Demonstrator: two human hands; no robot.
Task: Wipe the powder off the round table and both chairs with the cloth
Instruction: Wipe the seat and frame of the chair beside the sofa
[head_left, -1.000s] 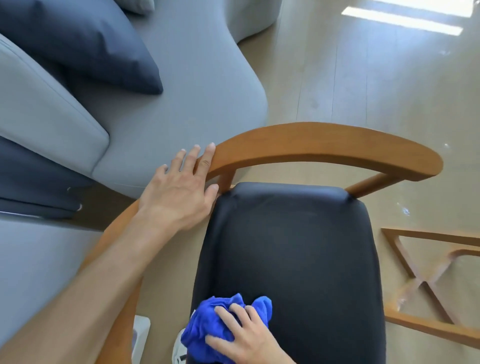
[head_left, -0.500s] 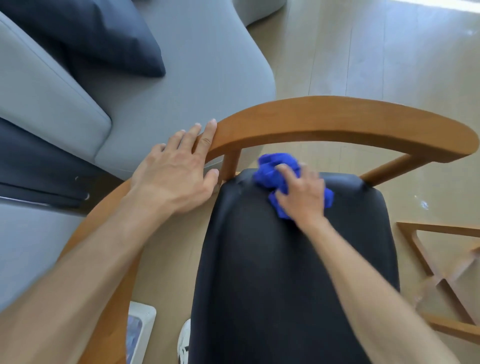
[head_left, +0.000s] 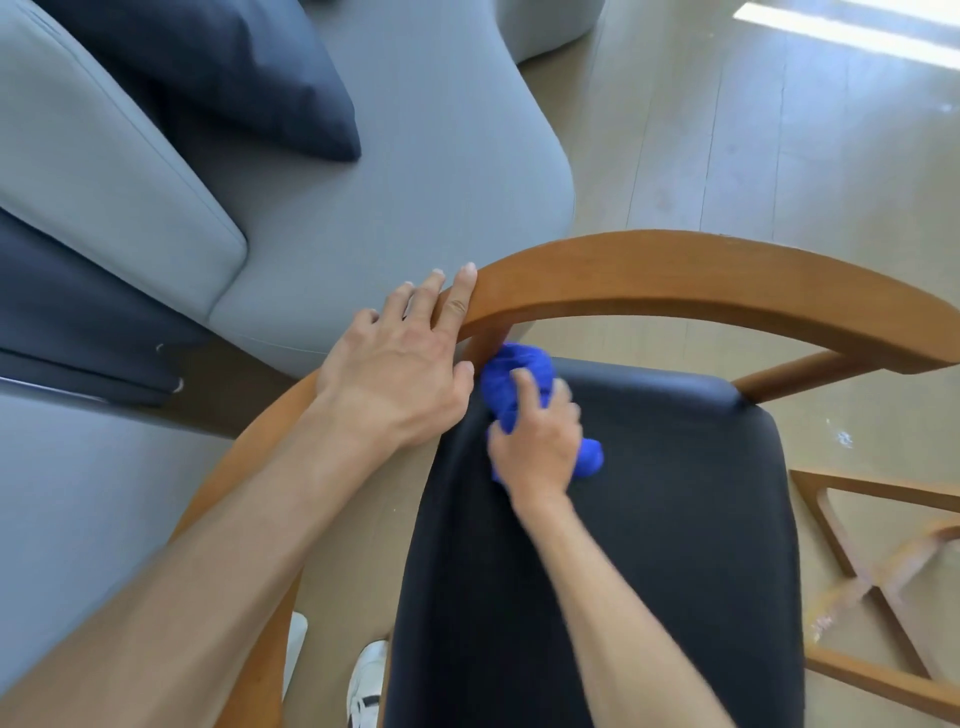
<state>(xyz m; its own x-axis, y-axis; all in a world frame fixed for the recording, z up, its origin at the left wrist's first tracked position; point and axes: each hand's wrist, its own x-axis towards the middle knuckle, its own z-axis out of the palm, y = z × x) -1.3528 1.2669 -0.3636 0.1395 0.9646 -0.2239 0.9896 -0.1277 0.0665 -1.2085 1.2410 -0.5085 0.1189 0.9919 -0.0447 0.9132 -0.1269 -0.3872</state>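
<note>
Left hand (head_left: 395, 374) spread flat; right hand (head_left: 535, 441) curled, both arms extended.

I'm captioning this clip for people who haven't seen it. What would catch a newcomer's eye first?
The bright blue cloth, bunched under the right hand, stands out against the chair's black seat at its far left corner. Next, the curved wooden backrest arcs across the middle, with the left hand resting on its left end. A grey sofa fills the upper left.

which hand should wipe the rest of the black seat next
Probably the right hand: it already grips the blue cloth at the seat's far left corner, with open seat beside it. The left hand is spread on the wooden backrest rail, apparently steadying the chair, and holds no cloth.
</note>
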